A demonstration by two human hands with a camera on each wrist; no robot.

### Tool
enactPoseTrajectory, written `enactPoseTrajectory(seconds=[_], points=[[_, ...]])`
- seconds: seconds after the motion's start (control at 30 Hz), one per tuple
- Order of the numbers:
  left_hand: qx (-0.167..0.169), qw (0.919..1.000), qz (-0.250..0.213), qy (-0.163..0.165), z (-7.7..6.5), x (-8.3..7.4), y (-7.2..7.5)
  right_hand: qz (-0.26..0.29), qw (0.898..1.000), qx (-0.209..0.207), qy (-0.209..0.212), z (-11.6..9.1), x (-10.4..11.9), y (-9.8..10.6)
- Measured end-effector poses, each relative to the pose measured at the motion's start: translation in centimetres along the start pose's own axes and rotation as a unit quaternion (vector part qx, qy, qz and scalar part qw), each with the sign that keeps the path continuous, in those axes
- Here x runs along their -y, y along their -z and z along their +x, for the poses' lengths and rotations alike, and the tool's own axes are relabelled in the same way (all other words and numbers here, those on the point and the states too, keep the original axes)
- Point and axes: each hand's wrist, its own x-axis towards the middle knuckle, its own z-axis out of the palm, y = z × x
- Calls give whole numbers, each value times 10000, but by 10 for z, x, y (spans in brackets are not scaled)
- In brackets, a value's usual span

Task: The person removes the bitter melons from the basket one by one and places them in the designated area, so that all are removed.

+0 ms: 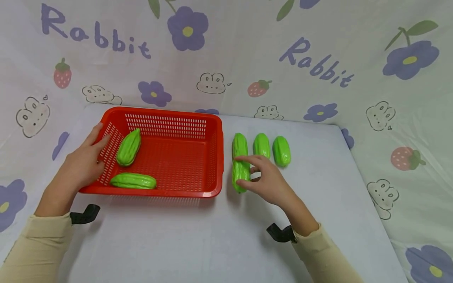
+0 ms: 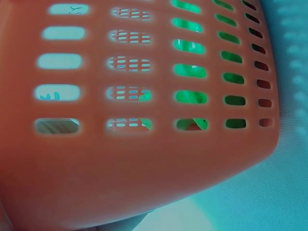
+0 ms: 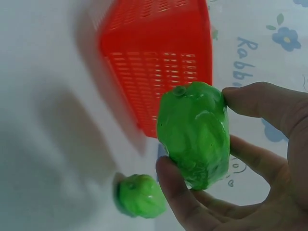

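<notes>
My left hand (image 1: 80,165) grips the left side of a red plastic basket (image 1: 192,192). Fingers lie over its rim. In the left wrist view the basket's slotted wall (image 2: 144,159) fills most of the picture, and that hand is mostly hidden. My right hand (image 1: 267,179) pinches a green ribbed gourd (image 1: 241,177) between thumb and fingers, to the right of the basket. The right wrist view shows this gourd (image 3: 195,134) held up off the table. Two more gourds lie inside the basket, one slanted (image 1: 129,147) at the left and one lengthwise (image 1: 132,181) near the front wall.
Behind the held gourd another gourd (image 1: 240,142) lies on the white table (image 1: 198,243). Two others, a middle one (image 1: 262,144) and a right one (image 1: 281,151), lie beside it. A printed cloth (image 1: 233,55) hangs behind the table.
</notes>
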Motion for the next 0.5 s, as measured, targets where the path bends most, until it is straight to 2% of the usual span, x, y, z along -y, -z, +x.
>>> enactPoseTrajectory(seconds=[0.5], points=[[48, 10000, -15, 4, 1, -1, 1, 22, 9999, 91, -120, -11, -24, -20]])
